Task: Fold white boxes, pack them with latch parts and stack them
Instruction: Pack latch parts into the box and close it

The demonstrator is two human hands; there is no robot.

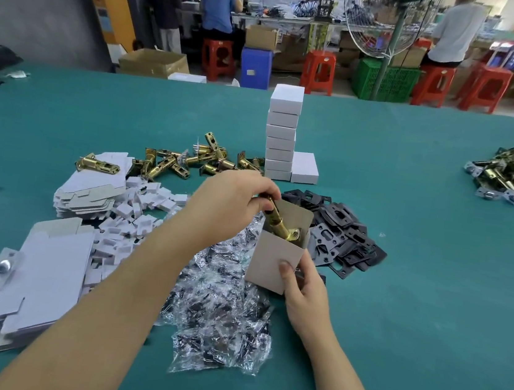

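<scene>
Both hands (304, 285) work one open box (277, 255) — brass latch (278, 223) partly inside.

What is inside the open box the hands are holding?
A shiny brass latch bolt pokes into the open white cardboard box, lowered by the left hand. The right hand holds the box. Its walls hide the bottom.
</scene>
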